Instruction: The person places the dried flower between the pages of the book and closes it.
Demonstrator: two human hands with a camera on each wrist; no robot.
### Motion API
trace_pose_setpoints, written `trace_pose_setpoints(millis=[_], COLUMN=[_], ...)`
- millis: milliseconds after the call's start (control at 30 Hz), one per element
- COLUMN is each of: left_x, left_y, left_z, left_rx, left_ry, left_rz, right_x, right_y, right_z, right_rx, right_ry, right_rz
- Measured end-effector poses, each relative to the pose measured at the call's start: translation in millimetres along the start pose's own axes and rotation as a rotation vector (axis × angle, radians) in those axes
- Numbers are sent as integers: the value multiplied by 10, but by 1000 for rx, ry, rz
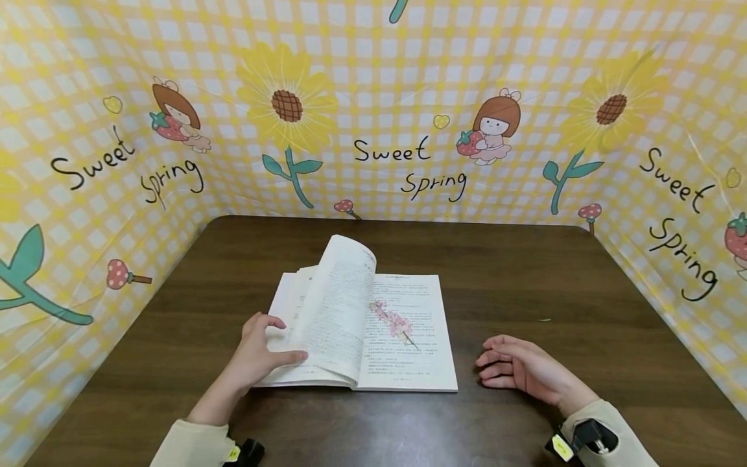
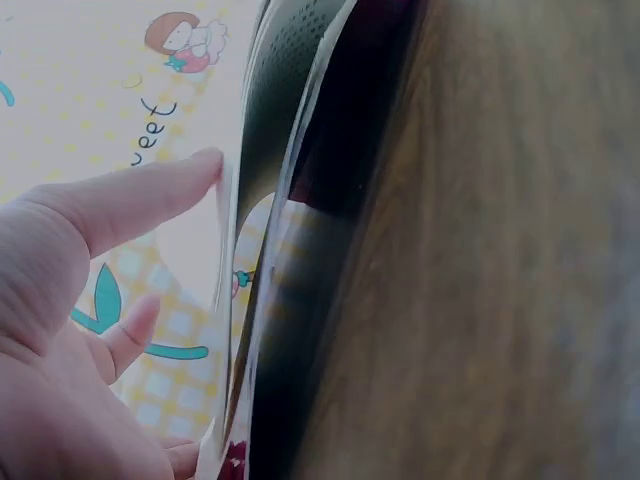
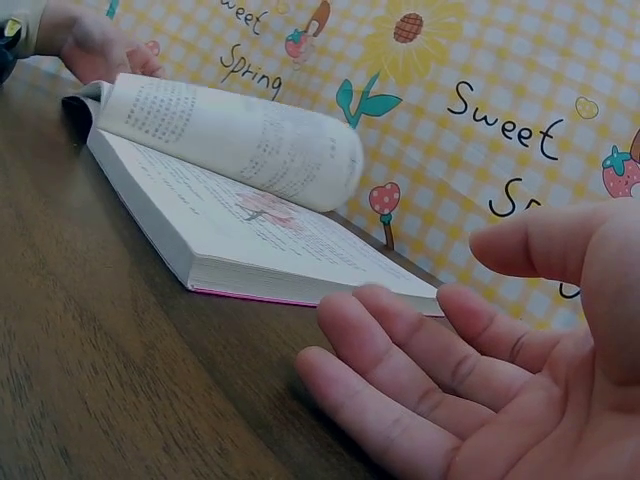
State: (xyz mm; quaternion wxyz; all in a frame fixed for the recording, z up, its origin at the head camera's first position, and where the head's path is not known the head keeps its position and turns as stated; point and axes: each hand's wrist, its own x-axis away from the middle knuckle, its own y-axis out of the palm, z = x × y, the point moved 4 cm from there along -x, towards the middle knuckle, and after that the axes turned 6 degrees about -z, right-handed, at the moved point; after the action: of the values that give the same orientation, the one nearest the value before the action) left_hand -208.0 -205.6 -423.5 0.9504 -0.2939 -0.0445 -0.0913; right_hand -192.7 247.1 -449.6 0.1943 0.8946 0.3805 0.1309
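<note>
A thick book (image 1: 406, 363) lies spread on the brown table, with printed text on its pages. Some of its leaves (image 1: 338, 311) stand up near the spine and curl over toward the left side. On the right-hand page rests a pink flower sprig (image 1: 395, 322) with a thin stem. My left hand (image 1: 257, 350) is at the book's left part; its thumb (image 2: 150, 195) is straight and touches a page, while the index finger arches apart from it. To the right of the book, my right hand (image 1: 522, 368) rests on the table, palm turned inward, fingers loosely bent, holding nothing.
The brown wooden table (image 1: 502, 272) is enclosed at the back and sides by a yellow checked cloth (image 1: 373, 97) printed with flowers and words. A tiny pale scrap (image 1: 545, 320) lies on the table right of the book. Each wrist wears a small black camera.
</note>
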Motion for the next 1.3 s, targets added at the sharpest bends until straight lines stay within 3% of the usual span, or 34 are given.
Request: trace_pose_setpoints(millis=[133,267,700,1067,1300], left_x=[-13,-32,-100,-91,-133], left_y=[-14,-61,-254,-372,-462], left_z=[-14,-56,-189,-308,-401], left_rx=[7,57,439,544,611], left_ry=[6,-26,-78,-121,-86], left_rz=[-1,-6,-109,-154,-158], right_x=[-13,-54,-111,-132,-144], right_y=[18,46,91,112,121], right_z=[5,29,75,84,78], right_rx=[1,-3,-9,6,8], right_ry=[0,2,29,28,33], right_rz=[31,42,42,45,43])
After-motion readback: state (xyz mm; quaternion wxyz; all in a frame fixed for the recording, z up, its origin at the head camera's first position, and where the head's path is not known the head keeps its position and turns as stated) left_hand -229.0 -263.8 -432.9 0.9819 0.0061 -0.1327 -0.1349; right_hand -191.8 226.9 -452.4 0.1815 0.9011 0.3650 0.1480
